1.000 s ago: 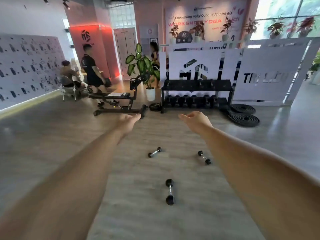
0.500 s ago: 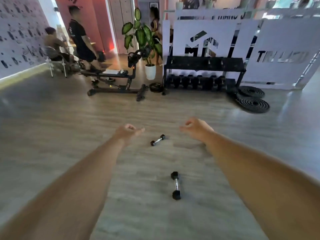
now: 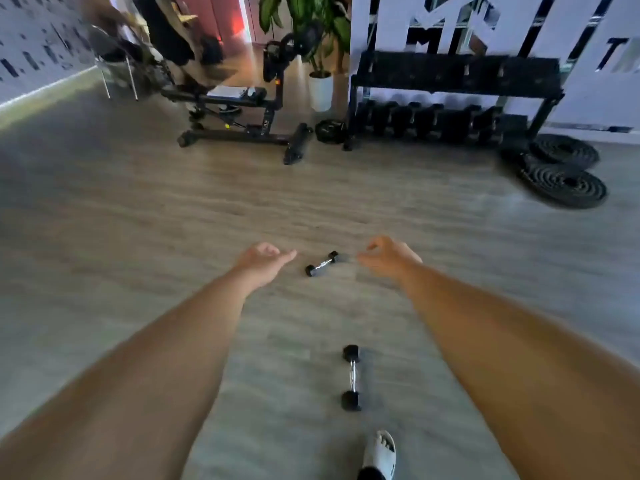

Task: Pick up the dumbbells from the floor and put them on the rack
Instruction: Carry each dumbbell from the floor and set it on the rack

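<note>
Two small black-ended dumbbells lie on the wooden floor. The far dumbbell (image 3: 322, 264) lies slanted between my two hands. The near dumbbell (image 3: 351, 377) lies lengthwise below it, just ahead of my foot (image 3: 379, 453). My left hand (image 3: 265, 259) is stretched out to the left of the far dumbbell, fingers loose and empty. My right hand (image 3: 388, 256) hovers to its right, fingers curled but holding nothing. A third dumbbell seen earlier is hidden behind my right arm. The black dumbbell rack (image 3: 453, 77) stands at the far wall, its lower shelf full of dumbbells.
A black workout bench (image 3: 235, 119) stands at the back left beside a potted plant (image 3: 320, 84). Two coiled battle ropes (image 3: 562, 178) lie right of the rack. A weight plate (image 3: 330, 130) rests by the rack's left foot. People are at the far left.
The view has tilted down and moved forward. Both hands have dropped towards the far dumbbell, and my foot has come into view at the bottom.
</note>
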`<state>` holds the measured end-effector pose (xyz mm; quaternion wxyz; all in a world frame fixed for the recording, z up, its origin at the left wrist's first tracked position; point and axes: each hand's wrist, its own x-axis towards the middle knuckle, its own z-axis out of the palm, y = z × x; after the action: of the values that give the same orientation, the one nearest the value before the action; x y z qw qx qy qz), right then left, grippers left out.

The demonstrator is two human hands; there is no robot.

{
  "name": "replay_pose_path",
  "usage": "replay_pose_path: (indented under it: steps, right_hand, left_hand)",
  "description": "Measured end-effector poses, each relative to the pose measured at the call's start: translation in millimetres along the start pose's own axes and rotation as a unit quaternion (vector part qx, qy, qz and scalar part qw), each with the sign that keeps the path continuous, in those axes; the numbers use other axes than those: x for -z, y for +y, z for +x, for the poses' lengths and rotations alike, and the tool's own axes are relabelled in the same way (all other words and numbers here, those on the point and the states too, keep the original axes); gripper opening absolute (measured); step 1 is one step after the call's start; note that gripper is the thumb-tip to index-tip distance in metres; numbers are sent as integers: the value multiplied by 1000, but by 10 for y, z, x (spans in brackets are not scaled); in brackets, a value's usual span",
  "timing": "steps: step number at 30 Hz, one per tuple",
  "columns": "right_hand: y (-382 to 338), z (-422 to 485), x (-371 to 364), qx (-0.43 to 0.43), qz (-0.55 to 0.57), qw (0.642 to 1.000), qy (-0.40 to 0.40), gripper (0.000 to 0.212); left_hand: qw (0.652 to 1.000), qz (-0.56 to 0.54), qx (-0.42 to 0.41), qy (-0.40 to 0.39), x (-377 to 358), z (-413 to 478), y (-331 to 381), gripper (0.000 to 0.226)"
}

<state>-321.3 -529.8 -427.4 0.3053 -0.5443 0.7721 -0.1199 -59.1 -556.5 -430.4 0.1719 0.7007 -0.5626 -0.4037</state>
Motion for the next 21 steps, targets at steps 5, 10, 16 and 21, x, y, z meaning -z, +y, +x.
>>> replay_pose_path:
  steps: [5, 10, 16, 21]
  right_hand:
    - [62, 911, 177, 14, -55, 997, -57, 30]
    - [-71, 1642, 212, 26, -87, 992, -85, 28]
    - [-314, 2776, 10, 9, -102, 989, -108, 39]
    - [-522, 3762, -202, -25, -106, 986, -128, 31]
  left_hand:
    - [1000, 12, 15, 0, -318, 674, 318, 46]
    - [999, 20, 31, 3, -386, 1350, 477, 38]
    - [998, 10, 56, -17, -409, 2592, 409, 40]
    - [994, -11, 97, -44, -437, 3794, 332, 44]
